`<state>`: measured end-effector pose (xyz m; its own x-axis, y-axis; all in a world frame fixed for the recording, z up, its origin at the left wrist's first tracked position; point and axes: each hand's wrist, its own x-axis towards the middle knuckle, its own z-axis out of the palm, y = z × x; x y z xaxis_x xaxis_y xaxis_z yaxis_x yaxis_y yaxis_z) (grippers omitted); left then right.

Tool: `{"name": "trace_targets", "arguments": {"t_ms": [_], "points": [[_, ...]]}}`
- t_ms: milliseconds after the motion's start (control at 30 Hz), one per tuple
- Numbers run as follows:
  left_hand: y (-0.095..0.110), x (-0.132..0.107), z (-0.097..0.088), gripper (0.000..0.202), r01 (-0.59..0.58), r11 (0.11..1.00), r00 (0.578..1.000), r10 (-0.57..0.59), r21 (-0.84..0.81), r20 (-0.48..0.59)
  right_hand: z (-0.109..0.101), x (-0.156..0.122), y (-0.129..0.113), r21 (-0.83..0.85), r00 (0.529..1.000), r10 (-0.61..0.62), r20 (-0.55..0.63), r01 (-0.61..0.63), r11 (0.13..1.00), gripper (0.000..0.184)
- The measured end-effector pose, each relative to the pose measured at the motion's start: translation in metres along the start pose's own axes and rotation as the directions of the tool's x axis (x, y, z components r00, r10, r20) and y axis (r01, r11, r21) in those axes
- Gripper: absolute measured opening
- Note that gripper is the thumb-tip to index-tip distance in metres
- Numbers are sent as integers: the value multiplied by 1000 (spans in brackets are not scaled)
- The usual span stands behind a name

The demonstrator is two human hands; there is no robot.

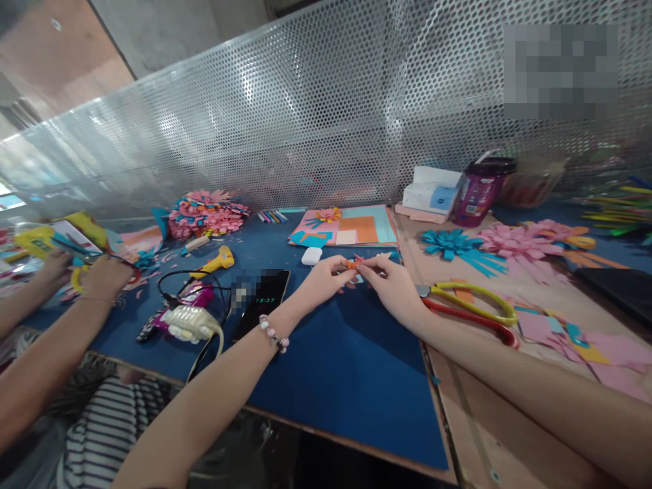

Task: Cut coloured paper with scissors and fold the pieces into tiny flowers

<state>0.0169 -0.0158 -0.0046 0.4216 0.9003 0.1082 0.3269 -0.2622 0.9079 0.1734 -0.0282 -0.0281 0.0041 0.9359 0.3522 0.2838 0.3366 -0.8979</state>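
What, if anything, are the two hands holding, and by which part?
A small orange paper piece, pinched in the left hand, with the fingertips of the right hand at its right side; exactly which part is gripped is too small to tell.

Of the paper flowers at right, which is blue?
The leftmost flower, with blue petals, in front of the white pack; right of it lie the pink flower and the orange one.

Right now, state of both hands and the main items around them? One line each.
Left hand: pinching orange paper
Right hand: fingertips pinched at that same piece
Phone: lying down, screen lit
White case: lying down, looks shut
Red-and-yellow-handled scissors: lying down, blades mostly hidden
Purple cup: upright, lidded
Tissue pack: looks open, sheet sticking up
Blue paper flower: formed, petals spread
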Motion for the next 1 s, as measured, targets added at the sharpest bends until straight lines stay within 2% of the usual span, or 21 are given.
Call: {"name": "trace_targets", "arguments": {"t_ms": [433, 767, 1000], "points": [[0, 0, 0, 21, 40, 997, 999, -42, -73, -16, -1, -1, -3, -74, 999, -52, 11, 53, 996, 23], [0, 1, -1, 23, 63, 992, 997, -67, -113, -32, 0, 1, 2, -18, 1000, 5, -24, -5, 1000, 26], [-2, 1, 0, 20, 37, 993, 999, -40, -109, -27, 0, 0, 2, -24, 999, -48, -16, 48, 999, 20]]}}
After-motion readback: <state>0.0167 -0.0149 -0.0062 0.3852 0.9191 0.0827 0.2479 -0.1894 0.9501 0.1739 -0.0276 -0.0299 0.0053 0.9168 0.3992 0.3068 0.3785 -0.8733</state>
